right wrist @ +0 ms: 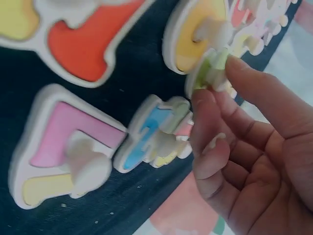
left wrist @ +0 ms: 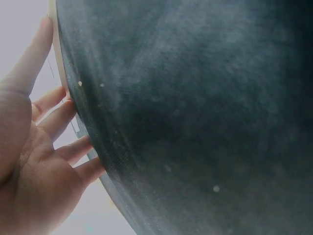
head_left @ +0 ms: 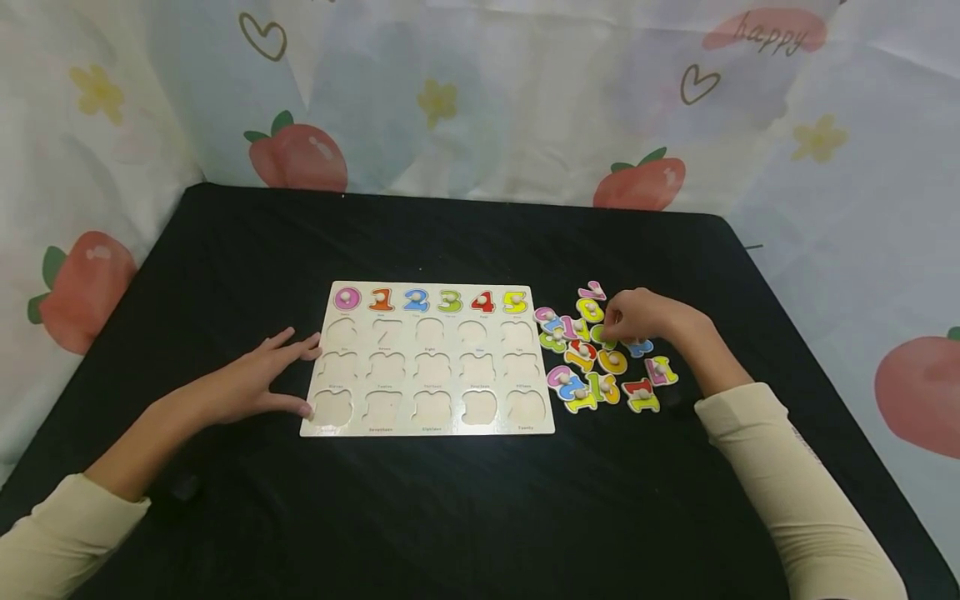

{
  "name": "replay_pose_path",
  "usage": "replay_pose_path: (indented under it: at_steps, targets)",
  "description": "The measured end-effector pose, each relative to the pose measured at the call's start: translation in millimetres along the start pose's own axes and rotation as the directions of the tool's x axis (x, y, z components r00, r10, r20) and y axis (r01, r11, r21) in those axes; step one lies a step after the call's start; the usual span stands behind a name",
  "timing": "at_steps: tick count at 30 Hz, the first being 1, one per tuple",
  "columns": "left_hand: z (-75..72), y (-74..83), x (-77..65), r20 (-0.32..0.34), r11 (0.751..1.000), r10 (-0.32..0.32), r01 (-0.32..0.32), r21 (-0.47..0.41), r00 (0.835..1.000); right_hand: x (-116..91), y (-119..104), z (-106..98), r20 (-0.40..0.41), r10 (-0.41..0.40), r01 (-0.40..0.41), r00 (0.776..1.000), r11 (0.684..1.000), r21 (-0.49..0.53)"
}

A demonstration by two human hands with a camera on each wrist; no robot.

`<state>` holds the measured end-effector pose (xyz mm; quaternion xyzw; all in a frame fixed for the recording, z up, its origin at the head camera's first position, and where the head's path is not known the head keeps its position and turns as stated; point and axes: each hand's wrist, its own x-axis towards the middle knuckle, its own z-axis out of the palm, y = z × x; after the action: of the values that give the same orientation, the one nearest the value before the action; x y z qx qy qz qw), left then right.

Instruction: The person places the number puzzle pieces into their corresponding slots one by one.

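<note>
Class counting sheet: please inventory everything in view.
Table: one, black, centre
Puzzle board: one, pale, on table
Seated numbers: six, multicoloured, board's top row
Unfilled recesses: fifteen, pale, board's lower rows
Loose pieces: over ten, multicoloured, right of board
Held piece: one, green, by loose pieces
Backdrop: one, pale, behind table
Printed fruit: four, red, backdrop
Printed flowers: three, yellow, backdrop
Printed hearts: two, brown, backdrop
Left hand: one, board's left edge
Right hand: one, pinching held piece
Sleeves: two, cream, one each side

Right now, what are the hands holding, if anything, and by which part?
The right hand pinches a green puzzle piece, seemingly by its knob. The left hand holds nothing, only touching the edge of the puzzle board.
</note>
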<state>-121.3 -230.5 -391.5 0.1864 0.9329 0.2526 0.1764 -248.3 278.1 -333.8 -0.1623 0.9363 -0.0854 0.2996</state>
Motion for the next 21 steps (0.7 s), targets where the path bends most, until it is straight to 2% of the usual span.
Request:
replay_pose_path:
  at_steps: [4, 10, 16, 21]
  targets:
    - [0.0, 0.4, -0.4, 0.004, 1.0, -0.003, 0.003, -0.001, 1.0, 2.2, 1.2, 2.2, -0.009, -0.015, 0.015, 1.0, 1.0, -0.001]
    - [0.9, 0.0, 0.1, 0.002, 1.0, 0.002, -0.002, -0.003, 1.0, 0.2, -0.4, 1.8, -0.086, -0.046, 0.045, 0.995, 0.999, -0.016]
    - [0.8, -0.3, -0.5, -0.004, 1.0, 0.01, -0.01, -0.004, 1.0, -4.7, -11.3, -1.7, -0.164, -0.137, 0.13, 0.977, 0.99, -0.049]
    - [0.1, -0.3, 0.4, -0.006, 1.0, 0.014, -0.014, 0.001, 1.0, -2.0, -25.6, -3.0, -0.194, -0.213, 0.199, 0.958, 0.976, -0.087]
